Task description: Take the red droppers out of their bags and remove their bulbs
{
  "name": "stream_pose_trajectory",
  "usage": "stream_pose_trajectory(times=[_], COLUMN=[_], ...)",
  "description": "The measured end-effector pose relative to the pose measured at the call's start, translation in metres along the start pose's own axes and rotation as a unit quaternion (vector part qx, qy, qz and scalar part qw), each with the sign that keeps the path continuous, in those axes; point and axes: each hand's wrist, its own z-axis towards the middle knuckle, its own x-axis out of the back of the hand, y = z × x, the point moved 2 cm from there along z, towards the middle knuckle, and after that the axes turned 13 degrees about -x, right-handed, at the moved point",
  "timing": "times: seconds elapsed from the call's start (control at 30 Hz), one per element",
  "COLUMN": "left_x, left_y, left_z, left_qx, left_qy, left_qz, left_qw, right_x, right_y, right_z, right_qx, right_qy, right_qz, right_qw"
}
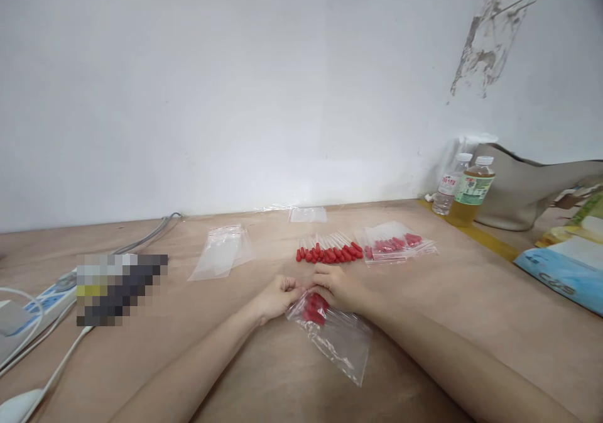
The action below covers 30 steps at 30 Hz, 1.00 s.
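Note:
Between my hands is a clear zip bag (346, 344) with several red-capped pieces (315, 310) inside, gathered at its upper end. My left hand (280, 297) pinches the bag's upper left edge. My right hand (336, 285) is closed on the same edge from the right, partly covering the red pieces. Just beyond my fingers lies a row of clear tubes with red caps (330, 254), caps toward me. To its right, filled zip bags (396, 244) holding similar red pieces lie flat. Flat bags without red pieces (221, 253) are stacked to the left.
Another small flat bag (308, 215) lies by the wall. At left are a power strip (51, 300), cables and a blurred dark object (122, 288). On the right stand two bottles (472, 190), a grey bag (513, 190) and a blue tissue pack (565, 272).

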Motion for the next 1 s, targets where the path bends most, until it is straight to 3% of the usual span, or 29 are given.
stream_pose_trajectory(times=[0.13,0.37,0.57,0.73,0.87,1.0], left_x=[-0.002,-0.009,-0.004,-0.004,-0.004,0.006], left_y=[-0.002,0.0,0.0,0.007,0.005,0.002], left_z=[0.002,-0.001,-0.001,-0.009,-0.016,-0.024], left_qx=[-0.017,-0.006,-0.028,-0.033,-0.003,-0.025], left_qy=[0.011,0.016,0.039,0.046,0.024,0.043], left_qz=[0.022,0.062,0.072,0.026,0.05,0.088], left_qw=[1.0,0.998,0.996,0.998,0.998,0.995], right_x=[-0.004,-0.004,0.011,0.027,0.035,0.038], right_y=[0.0,-0.006,-0.024,-0.024,-0.016,-0.012], right_z=[-0.001,-0.004,-0.003,-0.002,-0.022,-0.052], right_qx=[0.011,-0.003,-0.007,-0.028,-0.107,-0.171], right_qy=[0.016,-0.022,-0.078,-0.064,-0.025,-0.059], right_qz=[0.01,0.066,0.153,0.198,0.136,0.044], right_qw=[1.0,0.998,0.985,0.978,0.985,0.983])
